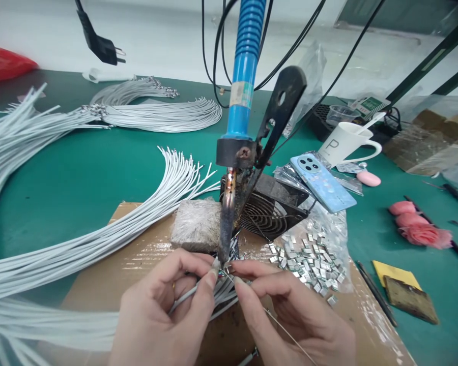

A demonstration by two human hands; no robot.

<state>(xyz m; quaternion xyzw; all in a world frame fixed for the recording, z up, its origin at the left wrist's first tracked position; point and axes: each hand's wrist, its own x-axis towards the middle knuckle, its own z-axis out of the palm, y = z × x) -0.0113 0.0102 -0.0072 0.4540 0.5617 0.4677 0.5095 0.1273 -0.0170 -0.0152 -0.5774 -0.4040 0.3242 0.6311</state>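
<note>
L hand (168,305) is pinching a white cable (182,299) & R hand (295,305) a thin solder wire (286,331) at the soldering-iron tip (225,244), 12 o'clock, so one joint's prob. being made, w/ many metal connectors (309,259) lying loose at 2 & a cable bundle (137,223) at 10, status unclear.

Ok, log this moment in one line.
left hand: pinching white cable | right hand: pinching thin wire | soldering iron: clamped tip-down, near both hands | small metal pieces: loose pile beyond right hand
</note>
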